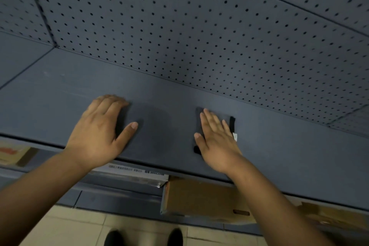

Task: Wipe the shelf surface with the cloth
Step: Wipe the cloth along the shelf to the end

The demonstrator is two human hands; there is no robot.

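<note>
Fingers straight and together, the right hand (216,142) presses flat on the grey cloth (221,115), right of centre in the frame. The left hand (99,130), left of centre, has its fingers bent over a dark strip and its thumb stretched out. Whether it grips that strip, I cannot tell. Both hands rest on the grey shelf (279,146) near its front lip, below the pegboard (199,26). A flat palm may slide over the cloth and bunch it. A stroke toward the lip could drag it off onto the cardboard box (199,195).

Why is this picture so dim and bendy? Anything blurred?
Head view: dim, flat light, no glare; the wide lens bows the shelf edge; the left hand is slightly motion-blurred at its fingertips; the dark cloth barely stands out from the shelf.
</note>
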